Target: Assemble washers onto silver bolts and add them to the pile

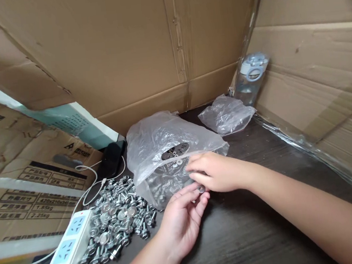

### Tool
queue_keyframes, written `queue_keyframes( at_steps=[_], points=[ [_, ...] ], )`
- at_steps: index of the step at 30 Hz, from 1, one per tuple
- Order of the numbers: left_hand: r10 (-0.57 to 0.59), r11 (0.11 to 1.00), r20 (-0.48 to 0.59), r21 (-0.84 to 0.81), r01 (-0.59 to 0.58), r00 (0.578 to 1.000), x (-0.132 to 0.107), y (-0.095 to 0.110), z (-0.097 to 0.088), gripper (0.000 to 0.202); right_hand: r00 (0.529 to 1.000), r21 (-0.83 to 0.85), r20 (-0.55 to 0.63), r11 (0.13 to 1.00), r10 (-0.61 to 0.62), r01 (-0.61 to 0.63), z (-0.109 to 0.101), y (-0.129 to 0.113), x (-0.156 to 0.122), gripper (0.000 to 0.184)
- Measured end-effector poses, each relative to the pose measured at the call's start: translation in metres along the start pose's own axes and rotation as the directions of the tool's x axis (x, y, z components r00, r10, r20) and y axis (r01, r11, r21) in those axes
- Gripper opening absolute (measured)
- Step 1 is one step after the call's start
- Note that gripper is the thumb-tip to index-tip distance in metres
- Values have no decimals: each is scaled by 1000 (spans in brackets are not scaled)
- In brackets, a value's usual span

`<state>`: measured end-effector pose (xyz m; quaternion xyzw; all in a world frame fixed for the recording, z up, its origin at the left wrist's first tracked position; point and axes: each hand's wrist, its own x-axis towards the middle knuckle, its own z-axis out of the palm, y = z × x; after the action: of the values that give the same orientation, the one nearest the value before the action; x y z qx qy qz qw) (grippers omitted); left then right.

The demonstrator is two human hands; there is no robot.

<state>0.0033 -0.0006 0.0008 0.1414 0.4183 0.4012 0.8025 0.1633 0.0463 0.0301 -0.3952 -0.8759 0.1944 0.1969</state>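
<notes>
Translucent plastic bag (162, 127) on tabletop (262, 224), bolt pile (123, 227) at left — our left hand (182, 222) has fingers pinching small metal piece (201, 189) by bag mouth; right hand (217, 172) alongside, grip we can't tell.

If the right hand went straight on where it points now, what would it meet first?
Probably the larger plastic bag, whose open mouth lies ahead of the right hand; whether its fingers touch the bag is unclear.

Silver bolts (118, 225); milky translucent bag (169, 128)
</notes>
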Motion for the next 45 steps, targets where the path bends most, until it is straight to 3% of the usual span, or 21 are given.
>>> queue_keyframes(
  at_steps=[2,5,7,9,12,21,29,35,45],
  points=[
    [1,1000,-3,6,-1,1000,0,-1,0,26,994,45,-101,998,-40,45,2,2,-10,23],
    [-17,999,-30,27,18,999,-1,-2,1,27,961,61,-269,997,55,-39,6,10,-5,27],
    [-35,999,-35,40,36,999,-2,-2,2,27,961,70,-200,981,190,-180,6,14,8,29],
    [-42,998,-33,49,43,999,-3,-3,2,28,938,34,-46,939,344,-343,6,16,25,32],
    [-38,998,-27,56,39,999,-3,-2,1,27,892,-28,60,894,448,-447,7,16,48,25],
    [-81,991,-6,111,81,997,-4,-3,-1,19,819,-71,29,818,574,-571,27,12,75,33],
    [-86,989,2,121,85,996,-3,-5,-1,15,819,-120,1,813,573,-569,37,15,81,30],
    [-100,986,13,133,97,995,-3,-4,-1,15,798,-145,47,795,601,-590,37,16,80,29],
    [-98,990,17,99,96,995,-3,-3,-2,13,832,-181,41,823,553,-539,29,9,73,29]
  ],
)
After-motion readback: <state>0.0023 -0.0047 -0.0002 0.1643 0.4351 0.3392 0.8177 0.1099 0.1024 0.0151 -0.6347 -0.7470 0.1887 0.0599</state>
